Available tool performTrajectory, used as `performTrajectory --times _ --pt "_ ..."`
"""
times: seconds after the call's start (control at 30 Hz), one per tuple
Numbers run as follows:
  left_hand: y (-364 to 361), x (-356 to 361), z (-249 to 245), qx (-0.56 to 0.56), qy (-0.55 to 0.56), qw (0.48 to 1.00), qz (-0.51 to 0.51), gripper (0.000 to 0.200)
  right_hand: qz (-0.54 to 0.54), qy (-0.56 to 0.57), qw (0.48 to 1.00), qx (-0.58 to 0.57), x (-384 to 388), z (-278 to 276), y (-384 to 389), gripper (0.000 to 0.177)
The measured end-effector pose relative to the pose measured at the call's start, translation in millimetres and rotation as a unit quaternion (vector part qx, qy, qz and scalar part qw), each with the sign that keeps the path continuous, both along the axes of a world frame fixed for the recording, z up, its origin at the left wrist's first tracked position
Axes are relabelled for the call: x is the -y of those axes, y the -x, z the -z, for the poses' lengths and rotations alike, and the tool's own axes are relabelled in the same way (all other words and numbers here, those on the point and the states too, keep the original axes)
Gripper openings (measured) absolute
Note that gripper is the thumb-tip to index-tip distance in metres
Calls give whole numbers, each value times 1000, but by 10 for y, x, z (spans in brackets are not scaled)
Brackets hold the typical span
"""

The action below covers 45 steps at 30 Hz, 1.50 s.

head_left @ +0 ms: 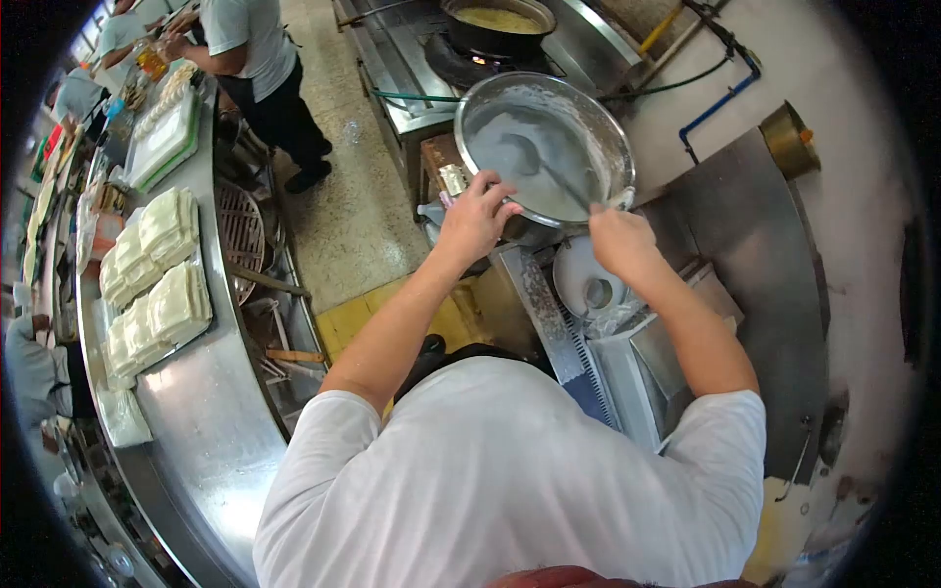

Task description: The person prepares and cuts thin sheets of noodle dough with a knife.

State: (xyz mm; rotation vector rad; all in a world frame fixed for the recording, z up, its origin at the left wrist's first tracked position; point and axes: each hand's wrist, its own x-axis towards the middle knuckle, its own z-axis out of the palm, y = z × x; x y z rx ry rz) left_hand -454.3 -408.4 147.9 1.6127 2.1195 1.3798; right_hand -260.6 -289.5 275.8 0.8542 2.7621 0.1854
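Note:
A large metal bowl [619, 127] stands in front of me, holding a pale, whitish liquid [549, 122] with smears up its inner wall. My left hand [476, 220] grips the near left rim of the bowl, fingers bent over the edge. A ladle [566, 184] lies slanted in the bowl, its round head partly sunk in the liquid. Around the ladle's handle, at the near right rim, my right hand [624, 241] is closed. The hand hides the handle's end.
Beyond the bowl, a dark pan [498, 41] with yellowish contents sits on the stove, with a flame below. To the left, a steel counter [211, 421] carries stacks of pale sheets [162, 309]. Co-workers [257, 59] stand at the far left. A plastic-wrapped roll [593, 284] lies below my right hand.

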Motion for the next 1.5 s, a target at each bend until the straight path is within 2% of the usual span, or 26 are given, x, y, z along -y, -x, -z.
performTrajectory --times 0.07,0.1,0.17,0.2,0.27,0.33,0.4,0.47,0.5,0.57,0.7,0.73,0.8,0.87,0.93,0.97,1.0,1.1,1.17,1.2,1.27,1.3,1.37,1.4,1.47,1.5 --pt "2 -32 70 -10 -2 1000 -3 30 4 -27 997 71 -149 -3 -72 16" --pt "33 -30 94 -18 -4 1000 -4 30 -9 -21 997 73 -106 -232 -61 16" --pt "35 1 44 3 -4 1000 2 31 19 25 995 98 -121 -545 20 17" --pt "39 -17 94 -2 -25 1000 0 30 -14 53 991 123 -178 -667 59 18" --pt "60 -6 133 -12 -41 999 -23 30 -11 93 986 141 -53 -907 165 20" --pt "45 23 56 15 -53 998 12 29 -16 89 991 97 110 -756 189 20" --pt "37 32 51 11 -56 998 2 29 -4 80 995 52 128 -464 136 20" --pt "27 20 73 14 -64 998 3 29 29 8 1000 6 -37 -24 27 20" --pt "32 19 63 13 -63 998 -1 29 25 9 1000 5 -124 -20 -23 20" --pt "51 47 33 1 -31 999 10 30 26 -24 996 82 -292 -36 -87 20" --pt "40 54 -13 5 -7 1000 9 29 -3 36 992 123 -147 -742 7 24" --pt "41 53 -13 8 -12 1000 8 29 -3 36 992 124 -147 -746 38 24" --pt "38 46 13 14 -17 1000 16 28 -47 106 987 115 -157 -762 54 27" --pt "32 19 69 -2 -47 999 3 28 -37 71 995 51 -181 -343 3 25" --pt "16 33 46 -28 -15 999 -21 29 19 43 999 13 -165 -56 -46 21" --pt "43 -17 115 -13 -36 999 -2 30 16 19 999 25 -249 15 -89 20" --pt "28 -30 127 -47 -4 999 -28 30 13 -3 999 37 -336 30 -129 19" --pt "3 2 -9 -9 14 1000 -15 30 35 -3 996 77 -390 -361 -112 20" --pt "-10 -6 -16 -6 17 1000 -8 30 5 31 989 143 -365 -621 -54 22" --pt "-13 -9 -14 -3 22 1000 -14 29 15 33 989 142 -356 -653 -14 22" --pt "-25 -27 -5 7 10 1000 -12 28 -4 114 987 115 -352 -683 43 25" --pt "-31 -30 1 18 -1 1000 -21 27 5 114 987 114 -400 -538 35 25" --pt "-27 -27 -16 28 0 1000 -4 27 54 126 991 10 -499 -123 -10 30" --pt "-28 -21 -23 17 -5 1000 -10 27 63 125 990 9 -473 -140 -43 30" --pt "-17 -13 -42 22 1 1000 -5 27 167 178 970 -18 -421 -183 -116 36" --pt "-16 -16 -26 22 1 1000 7 27 179 177 968 -20 -444 -181 -207 36"
